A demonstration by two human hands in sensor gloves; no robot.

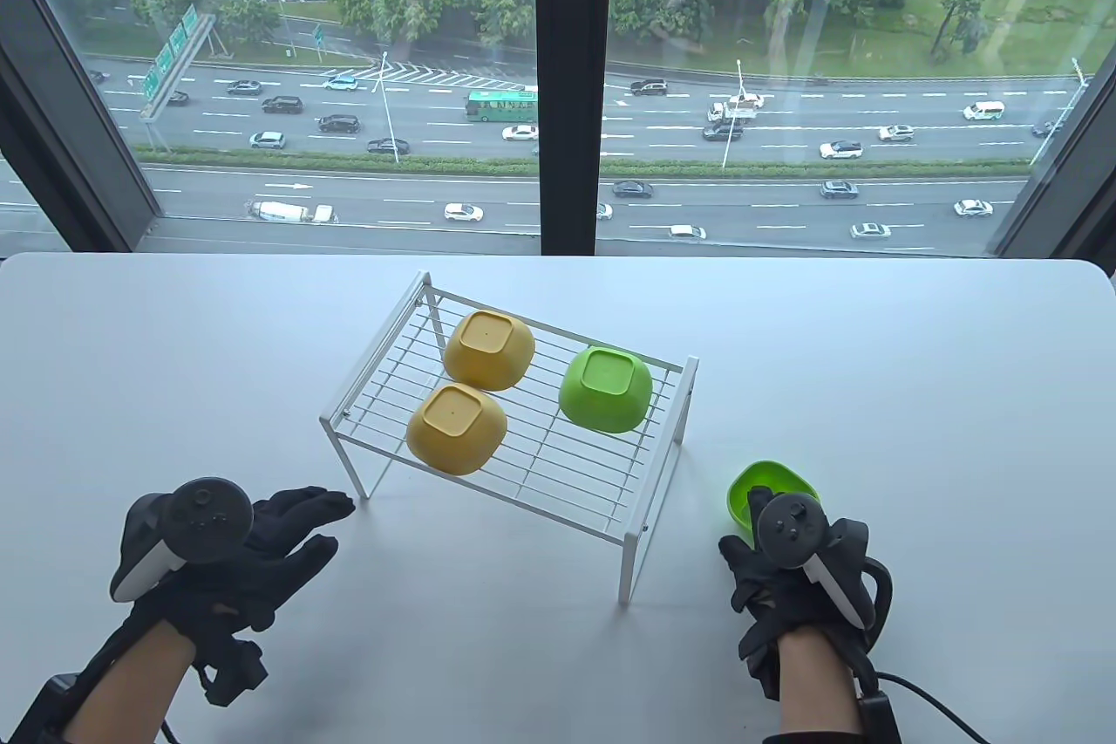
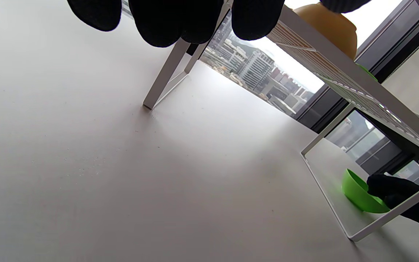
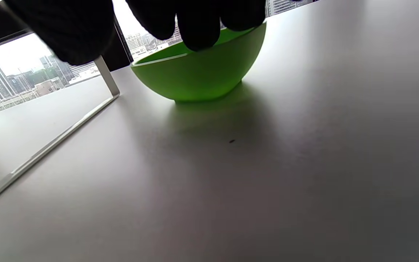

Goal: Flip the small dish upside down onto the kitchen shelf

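Observation:
A small green dish (image 1: 779, 481) (image 3: 202, 72) stands upright on the white table, just right of the white wire shelf (image 1: 540, 465). My right hand (image 1: 743, 526) holds its near rim, fingertips (image 3: 195, 25) hooked over the edge into the bowl; the thumb sits off to the left, outside the dish. The left wrist view shows the same dish (image 2: 358, 193) with black fingers (image 2: 391, 187) at its rim. My left hand (image 1: 331, 522) hovers open by the shelf's near left leg, holding nothing.
Upside down on the shelf lie two yellow dishes (image 1: 488, 350) (image 1: 456, 428) and one green dish (image 1: 605, 388). The shelf's near right part is bare wire. Its right leg frame (image 3: 107, 80) stands close to the upright dish. A window runs behind the table.

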